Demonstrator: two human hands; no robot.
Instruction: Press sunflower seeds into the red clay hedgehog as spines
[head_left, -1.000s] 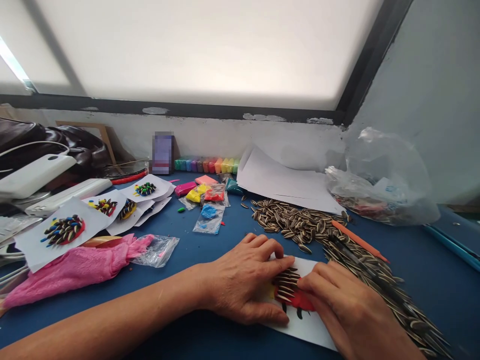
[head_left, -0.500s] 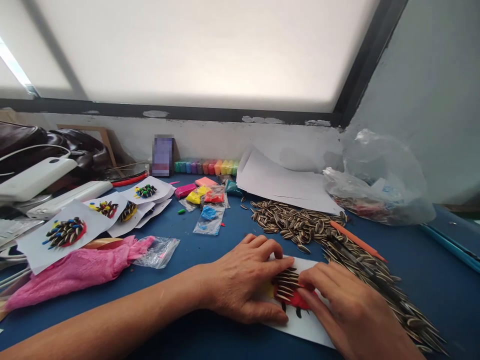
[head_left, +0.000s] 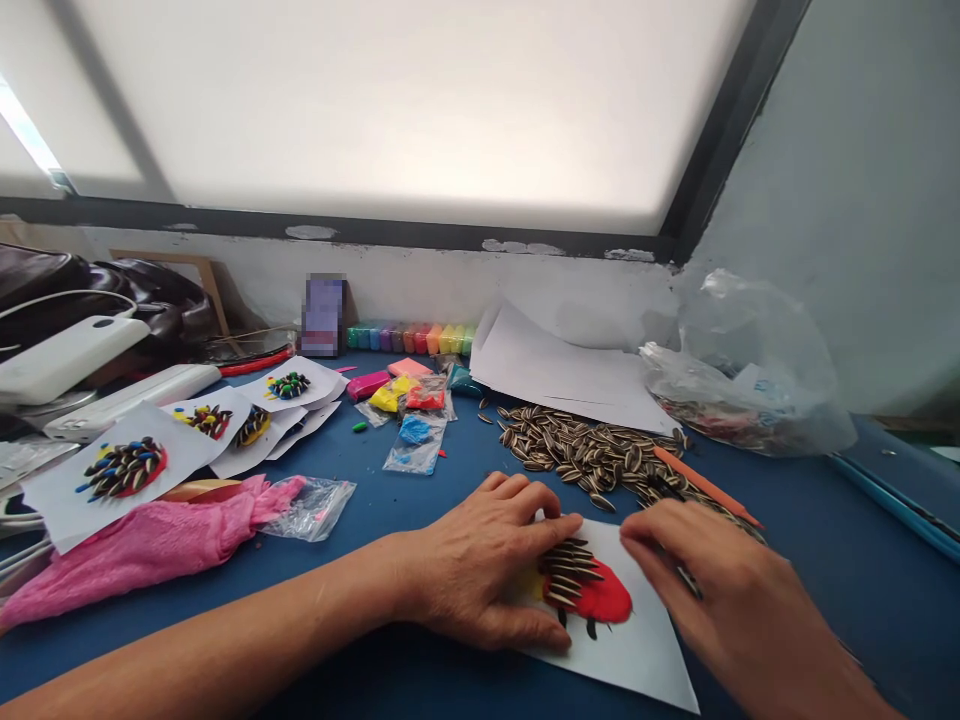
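My left hand (head_left: 499,565) lies on a white sheet of paper (head_left: 652,660) with its fingers spread, thumb and index finger on either side of a red clay shape (head_left: 611,592). Striped sunflower seeds (head_left: 566,575) stick out in rows from the clay's left part. A bit of yellow clay (head_left: 531,582) shows beside my left hand, and small dark marks lie under the red shape. My right hand (head_left: 724,585) is over the sheet's right edge, thumb and index finger pinched together; whether anything is between them is hidden. Loose sunflower seeds (head_left: 570,445) are heaped behind it.
An orange pencil-like stick (head_left: 709,487) rests on the seeds. Blank paper (head_left: 562,365) and a plastic bag (head_left: 750,380) stand behind. Clay packets (head_left: 416,400) lie mid-table. At left are finished-looking seed pictures (head_left: 127,470), a pink cloth (head_left: 165,530) and a phone (head_left: 324,315).
My right hand has drawn back from the red clay to the right, uncovering more of the clay and paper. My left hand stays on the sheet. The view has shifted slightly.
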